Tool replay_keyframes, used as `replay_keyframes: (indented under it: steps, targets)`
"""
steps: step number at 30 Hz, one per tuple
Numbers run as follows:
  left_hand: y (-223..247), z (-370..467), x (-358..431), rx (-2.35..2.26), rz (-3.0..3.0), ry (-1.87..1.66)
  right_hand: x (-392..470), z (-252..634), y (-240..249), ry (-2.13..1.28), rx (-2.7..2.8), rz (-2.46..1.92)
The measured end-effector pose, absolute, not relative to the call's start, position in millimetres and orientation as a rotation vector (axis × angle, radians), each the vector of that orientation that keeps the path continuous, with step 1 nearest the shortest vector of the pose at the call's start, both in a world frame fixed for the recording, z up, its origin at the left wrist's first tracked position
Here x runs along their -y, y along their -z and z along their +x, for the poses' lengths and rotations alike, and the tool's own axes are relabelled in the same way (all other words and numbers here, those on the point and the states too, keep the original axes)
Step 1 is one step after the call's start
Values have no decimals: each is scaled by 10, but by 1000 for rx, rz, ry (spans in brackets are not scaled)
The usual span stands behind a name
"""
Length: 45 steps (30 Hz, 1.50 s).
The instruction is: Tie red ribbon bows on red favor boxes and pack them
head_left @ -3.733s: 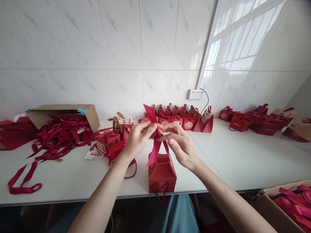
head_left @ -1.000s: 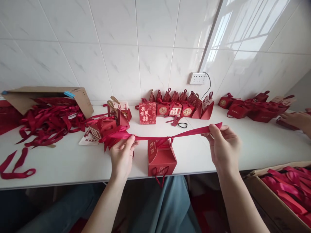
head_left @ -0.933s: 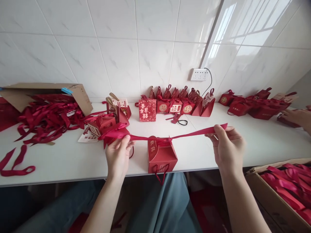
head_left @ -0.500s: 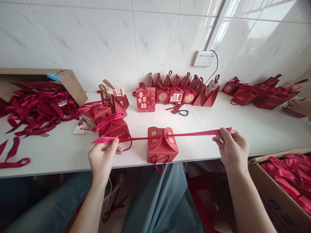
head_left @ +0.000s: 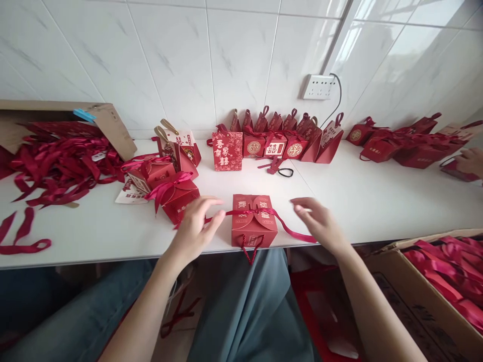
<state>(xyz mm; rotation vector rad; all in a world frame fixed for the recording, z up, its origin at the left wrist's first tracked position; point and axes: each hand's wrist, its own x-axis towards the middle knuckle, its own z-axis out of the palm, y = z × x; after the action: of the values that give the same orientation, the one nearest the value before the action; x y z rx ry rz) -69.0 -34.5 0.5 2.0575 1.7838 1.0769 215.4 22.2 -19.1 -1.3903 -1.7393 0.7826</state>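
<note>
A red gift box (head_left: 253, 226) with gold lettering and a twisted cord handle stands near the table's front edge. Across its top lies a knotted red ribbon (head_left: 289, 230), its right end hanging loose on the table and its left end running behind my left hand (head_left: 202, 218). That hand is left of the box, fingers apart, holding nothing. My right hand (head_left: 317, 218) hovers right of the box beside the ribbon's end, its fingers apart and empty. Behind my left hand stands another red box (head_left: 179, 198) with a ribbon bow.
Red boxes (head_left: 273, 146) line the wall at the back. Loose ribbons (head_left: 64, 168) spill from a cardboard box (head_left: 116, 133) on the left. More ribbons fill a carton (head_left: 426, 317) at lower right. A person's hand (head_left: 470, 162) shows at the right edge.
Both my hands have let go of the ribbon ends and moved inward toward the box. The ribbon, stretched straight before, has gone slack, its right end dropping to the table.
</note>
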Motion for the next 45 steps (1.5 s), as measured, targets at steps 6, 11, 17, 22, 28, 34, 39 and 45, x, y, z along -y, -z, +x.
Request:
replay_keyframes:
  steps: [6,11,17,22,28,34,39,45]
  targets:
    - [91,-679,57,-1302,1661,-779,-290,1785,189,-1516,1693,-1065]
    - [132,-768,38,-1116,1468,-826,-333,1812,255,-1776,1348,-880]
    - [194,-818,-21,-1077,1429,-791,-350,1888,257,-1692,1455,-1034]
    - [223,-846,-17,-1110,1465,-799,-330,1936,212,-1634,1551,-1105]
    - [6,-862,72,-1287,1738,-710,-317,1954,-17,-1570,1786,-1076]
    - [-249,-794,127,-1492,1979,-601,-283,1850,-316,-1500,1885,-947]
    - [-391,-793,130,-1303,2049,-497,-291,1661,-379,-1477,1902,-856]
    - [-422,-844,173,-1314,1916,-484,-280,1467,-211,-1156,1896,-957]
